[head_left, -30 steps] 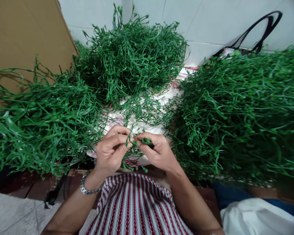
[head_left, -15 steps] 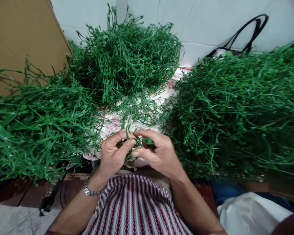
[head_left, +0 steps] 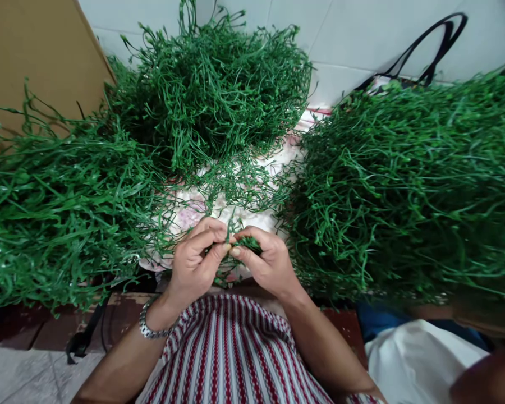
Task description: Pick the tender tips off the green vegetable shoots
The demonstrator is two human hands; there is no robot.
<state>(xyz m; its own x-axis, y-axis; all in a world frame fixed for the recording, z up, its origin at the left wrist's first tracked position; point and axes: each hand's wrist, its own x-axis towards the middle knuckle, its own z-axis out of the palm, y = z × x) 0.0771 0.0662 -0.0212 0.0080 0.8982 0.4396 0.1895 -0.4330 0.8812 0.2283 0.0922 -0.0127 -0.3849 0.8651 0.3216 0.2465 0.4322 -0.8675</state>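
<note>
While both hands pinch one green sprig (head_left: 246, 243) between fingertips, I note: left hand (head_left: 196, 262) and right hand (head_left: 266, 262) clenched on it, thumbs meeting, just above striped lap cloth (head_left: 231, 353). Sprig sits over pale floral cloth (head_left: 193, 210). Green stem heaps crowd round: left heap (head_left: 54, 196), back heap (head_left: 214, 95), right heap (head_left: 408, 185). Dark wooden tabletop (head_left: 46, 328) below. White tiled wall (head_left: 353, 39), cardboard sheet (head_left: 29, 56), black bag handles (head_left: 433, 45) behind. Versus half second ago: hands sit slightly lower, fingertips closer together.
</note>
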